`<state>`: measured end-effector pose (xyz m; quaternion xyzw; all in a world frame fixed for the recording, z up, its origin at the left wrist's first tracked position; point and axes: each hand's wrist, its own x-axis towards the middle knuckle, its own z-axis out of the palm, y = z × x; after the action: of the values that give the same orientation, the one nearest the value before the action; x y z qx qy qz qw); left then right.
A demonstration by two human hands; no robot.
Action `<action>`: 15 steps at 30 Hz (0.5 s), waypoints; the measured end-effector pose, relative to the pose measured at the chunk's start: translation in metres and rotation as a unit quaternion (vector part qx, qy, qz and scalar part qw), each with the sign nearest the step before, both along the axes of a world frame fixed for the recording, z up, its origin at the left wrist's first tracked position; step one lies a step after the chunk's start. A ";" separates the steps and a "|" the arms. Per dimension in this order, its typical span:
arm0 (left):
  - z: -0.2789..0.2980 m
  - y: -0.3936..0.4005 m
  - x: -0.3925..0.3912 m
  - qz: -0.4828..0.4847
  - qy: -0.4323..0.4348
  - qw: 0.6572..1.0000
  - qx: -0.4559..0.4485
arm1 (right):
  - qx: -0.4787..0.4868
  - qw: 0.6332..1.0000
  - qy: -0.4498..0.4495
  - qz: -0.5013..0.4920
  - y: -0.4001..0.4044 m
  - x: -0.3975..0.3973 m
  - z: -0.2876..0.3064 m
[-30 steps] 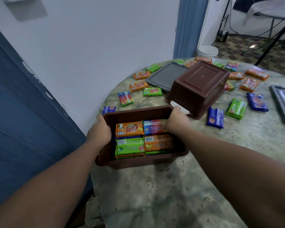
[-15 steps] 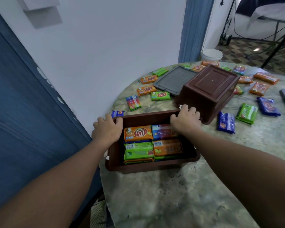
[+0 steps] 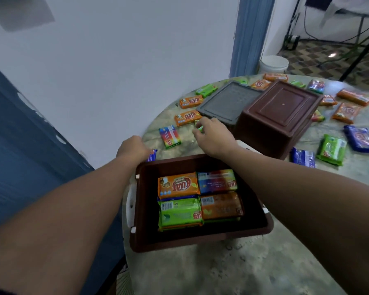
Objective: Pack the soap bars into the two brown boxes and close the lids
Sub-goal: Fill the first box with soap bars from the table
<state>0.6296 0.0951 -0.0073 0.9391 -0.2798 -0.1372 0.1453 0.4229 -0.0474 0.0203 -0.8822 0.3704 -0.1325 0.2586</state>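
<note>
Soap [image 3: 197,198] fills the open box [image 3: 200,237] at the table's [image 3: 264,269] near edge. Your left hand [image 3: 132,149] grips a blue bar [image 3: 152,155]; your right hand [image 3: 213,135] pinches a green bar [image 3: 198,126].

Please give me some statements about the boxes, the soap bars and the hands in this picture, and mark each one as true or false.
1. The open brown box holds soap bars. True.
2. The second brown box stands upright and is full. False: it lies upside down on the table.
3. The grey lid is closed on the open box. False: it lies on the table behind it.
4. The right hand reaches over a green soap bar. True.
5. The left hand is at a blue soap bar. True.
</note>
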 end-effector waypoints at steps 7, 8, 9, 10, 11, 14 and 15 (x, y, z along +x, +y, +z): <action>-0.035 -0.008 0.027 -0.022 0.111 0.986 0.123 | 0.025 1.000 0.019 -0.002 -0.015 0.031 -0.022; -0.038 -0.010 0.027 -0.019 0.130 0.985 0.114 | 0.027 0.999 0.022 -0.004 -0.018 0.032 -0.023; -0.041 -0.012 0.027 -0.018 0.140 0.984 0.104 | 0.031 0.999 0.025 -0.008 -0.020 0.034 -0.024; -0.044 -0.015 0.029 -0.019 0.143 0.984 0.103 | 0.035 0.999 0.026 -0.013 -0.022 0.036 -0.026; -0.046 -0.016 0.029 -0.022 0.144 0.984 0.106 | 0.040 0.999 0.026 -0.017 -0.025 0.038 -0.028; -0.053 -0.019 0.033 -0.010 0.168 0.980 0.102 | 0.055 0.998 0.032 -0.026 -0.028 0.047 -0.032; -0.053 -0.020 0.033 -0.001 0.183 0.979 0.089 | 0.061 0.997 0.035 -0.028 -0.029 0.050 -0.033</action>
<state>0.6626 0.0754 -0.0601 0.9069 -0.2362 -0.3313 0.1097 0.4734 -0.0763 -0.0129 -0.8585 0.4108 -0.0860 0.2947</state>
